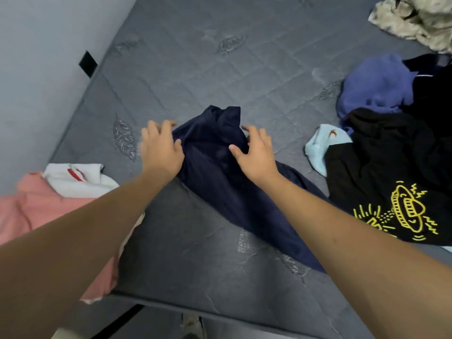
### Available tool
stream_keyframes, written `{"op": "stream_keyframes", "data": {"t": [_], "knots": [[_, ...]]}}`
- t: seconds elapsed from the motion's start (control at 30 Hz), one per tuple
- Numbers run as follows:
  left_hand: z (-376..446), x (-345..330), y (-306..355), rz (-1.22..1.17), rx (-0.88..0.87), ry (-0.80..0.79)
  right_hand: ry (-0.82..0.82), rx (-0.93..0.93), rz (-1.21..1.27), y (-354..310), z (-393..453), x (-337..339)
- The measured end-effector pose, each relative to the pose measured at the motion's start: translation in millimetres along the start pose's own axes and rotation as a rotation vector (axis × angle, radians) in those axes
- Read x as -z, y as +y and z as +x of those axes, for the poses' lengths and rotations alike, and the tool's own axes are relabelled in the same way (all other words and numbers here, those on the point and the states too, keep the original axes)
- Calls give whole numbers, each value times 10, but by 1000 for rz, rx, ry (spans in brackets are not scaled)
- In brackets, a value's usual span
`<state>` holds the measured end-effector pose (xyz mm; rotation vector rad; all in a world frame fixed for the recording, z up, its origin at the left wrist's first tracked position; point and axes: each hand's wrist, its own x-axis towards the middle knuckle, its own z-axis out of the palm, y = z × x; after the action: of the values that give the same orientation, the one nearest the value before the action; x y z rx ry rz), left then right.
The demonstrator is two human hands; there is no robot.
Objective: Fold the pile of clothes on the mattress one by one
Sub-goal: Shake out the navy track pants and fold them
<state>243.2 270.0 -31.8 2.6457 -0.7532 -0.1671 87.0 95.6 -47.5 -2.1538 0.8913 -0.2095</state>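
Observation:
A dark navy garment [215, 157] lies bunched on the grey mattress [195, 69], trailing toward the near right. My left hand [160, 148] grips its left edge, fingers curled over the cloth and thumb pressing the fabric. My right hand [256, 151] holds its right side with curled fingers and the thumb on top. The unfolded pile lies to the right: a black shirt with a yellow print [391, 182], a blue-purple garment [376, 86] and a light blue piece [320, 148].
A pink garment [36, 206] with a white one [78, 179] on it lies at the left edge. A beige patterned cloth [420, 18] sits at the far right corner. A wall [44, 57] borders the mattress on the left. The mattress front edge [220, 311] is close.

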Motion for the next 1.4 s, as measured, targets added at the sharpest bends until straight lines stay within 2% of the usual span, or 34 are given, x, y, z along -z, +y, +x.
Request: {"op": "stream_keyframes", "data": {"t": [0.03, 0.1, 0.2, 0.33, 0.6, 0.77, 0.9, 1.0, 1.1, 1.13, 1.27, 1.4], "knots": [[1, -29, -29, 68, -7, 0, 12, -13, -79, 53, 14, -80], [-104, -120, -63, 98, -155, -72, -14, -35, -203, 176, -50, -200], [-356, -360, 8, 78, -381, -287, -114, -93, -342, 456, -272, -254], [-625, -742, 218, 103, -443, -525, -194, -167, -451, 820, -651, -168], [-1157, -1292, 913, 136, -701, -647, -103, -278, -612, 1583, -1557, 516], [-1692, -1612, 1693, 99, -803, -728, 17, -371, -691, 2169, -2208, 1020], [-2018, -1877, 2392, 65, -933, -729, 140, -434, -708, 2613, -2652, 1464], [-2098, -2068, 2922, 31, -972, -739, 183, -552, -566, 2908, -2888, 1726], [-2221, -2215, 3362, -4, -1026, -863, 209, -612, -77, 3088, -3017, 1909], [-2291, -2246, 3467, -4, -1041, -909, 208, -609, 16, 3123, -3040, 1949], [-2502, -2272, 3688, 6, -1135, -932, 199, -601, 207, 3136, -3095, 2068], [-2489, -2066, 3723, -166, -961, -1026, 217, -525, 353, 3026, -3107, 2204]]}}
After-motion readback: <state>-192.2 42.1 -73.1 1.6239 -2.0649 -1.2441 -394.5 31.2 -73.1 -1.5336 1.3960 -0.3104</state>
